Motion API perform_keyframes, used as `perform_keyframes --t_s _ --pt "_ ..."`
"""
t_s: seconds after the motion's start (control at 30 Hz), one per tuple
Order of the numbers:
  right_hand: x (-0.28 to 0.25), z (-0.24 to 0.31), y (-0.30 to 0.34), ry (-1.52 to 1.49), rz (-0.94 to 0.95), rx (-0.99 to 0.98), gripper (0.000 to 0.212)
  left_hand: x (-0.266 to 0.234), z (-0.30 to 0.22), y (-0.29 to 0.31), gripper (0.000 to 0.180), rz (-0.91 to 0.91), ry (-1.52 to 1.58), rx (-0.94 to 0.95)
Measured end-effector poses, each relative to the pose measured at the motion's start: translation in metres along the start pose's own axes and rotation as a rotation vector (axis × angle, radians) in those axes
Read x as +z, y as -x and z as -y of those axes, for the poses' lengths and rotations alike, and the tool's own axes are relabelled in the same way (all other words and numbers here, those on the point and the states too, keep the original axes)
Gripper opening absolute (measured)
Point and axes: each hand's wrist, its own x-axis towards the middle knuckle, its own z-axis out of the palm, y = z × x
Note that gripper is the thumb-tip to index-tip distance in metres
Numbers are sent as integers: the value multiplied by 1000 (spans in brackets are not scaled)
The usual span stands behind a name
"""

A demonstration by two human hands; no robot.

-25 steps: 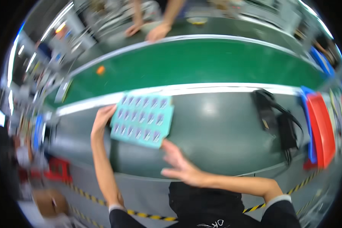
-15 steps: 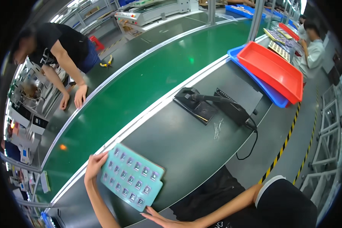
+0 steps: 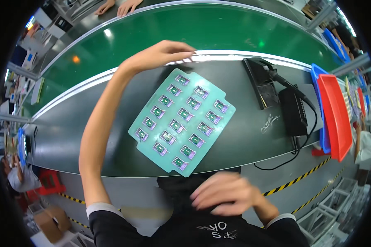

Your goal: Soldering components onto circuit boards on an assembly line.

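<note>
A teal panel [image 3: 181, 123] lies flat and askew on the dark tabletop [image 3: 55, 142], its three rows of six rectangular pockets each holding a small green circuit board [image 3: 185, 114] with thin leads. Just past the panel's far corner, the left hand [image 3: 163, 54] reaches over the pale rail [image 3: 235, 57], fingers extended and slightly parted, with nothing seen in its grasp. Nearer the wearer than the panel, the right hand [image 3: 226, 193] is blurred, its fingers loosely bent and thumb apart; it appears to hold nothing and is apart from the panel. Right of the panel are a bundle of thin white wires [image 3: 270, 123], a black box [image 3: 293, 113] with a cable, and, farther right, a red tray [image 3: 336, 119] against a blue tray [image 3: 316, 74]. Beyond the panel runs a green conveyor belt [image 3: 185, 31]; a co-worker's hands [image 3: 129, 7] rest on its far side.
</note>
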Motion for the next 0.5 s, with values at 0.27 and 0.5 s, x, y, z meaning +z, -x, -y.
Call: perform_keyframes --t_s 0.27,0.5 --pt "-59 -38 13 811 -534 393 113 42 30 87 38 -243 116 -35" --pt "-54 -54 14 590 -539 402 116 57 40 64 29 -331 -108 152"
